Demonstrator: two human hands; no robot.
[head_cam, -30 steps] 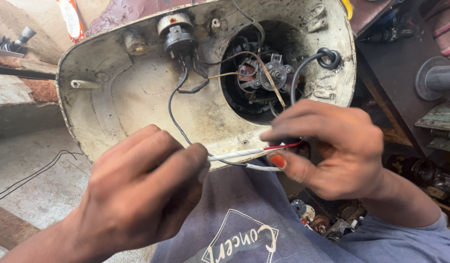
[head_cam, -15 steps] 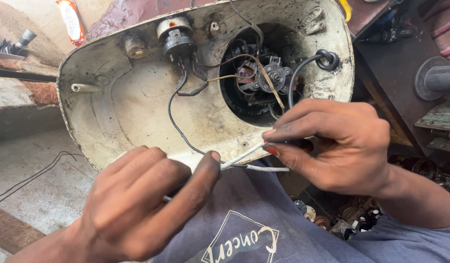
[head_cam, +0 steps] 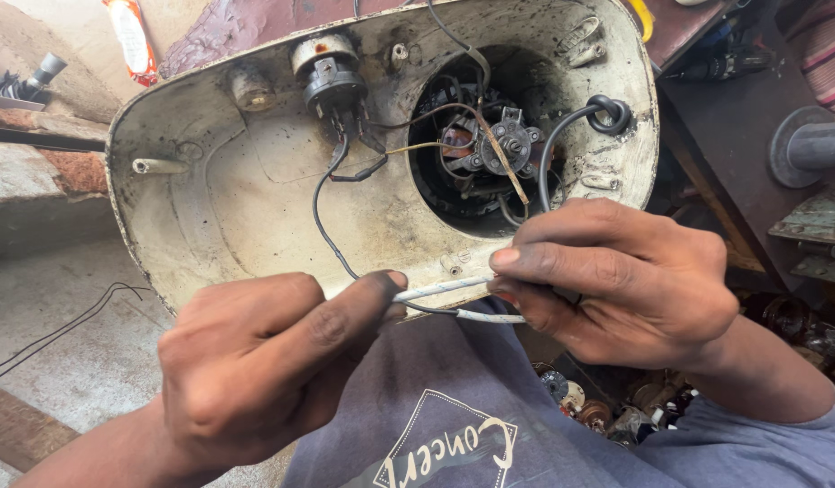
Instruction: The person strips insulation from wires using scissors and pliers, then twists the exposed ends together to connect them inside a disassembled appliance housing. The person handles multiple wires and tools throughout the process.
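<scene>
White wire [head_cam: 440, 289] runs taut just below the rim of the grimy cream housing [head_cam: 246, 208], pinched at one end by the left hand [head_cam: 264, 370] and at the other by the right hand [head_cam: 616, 280].

The housing [head_cam: 255, 199] fills the view's centre. In it, the motor [head_cam: 490, 149] sits at two o'clock and the switch [head_cam: 332, 81] at eleven. Below, the left hand [head_cam: 264, 370] lies at seven, the right hand [head_cam: 625, 280] at four, and the wires [head_cam: 445, 289] span between them, probably pinched by both.
</scene>
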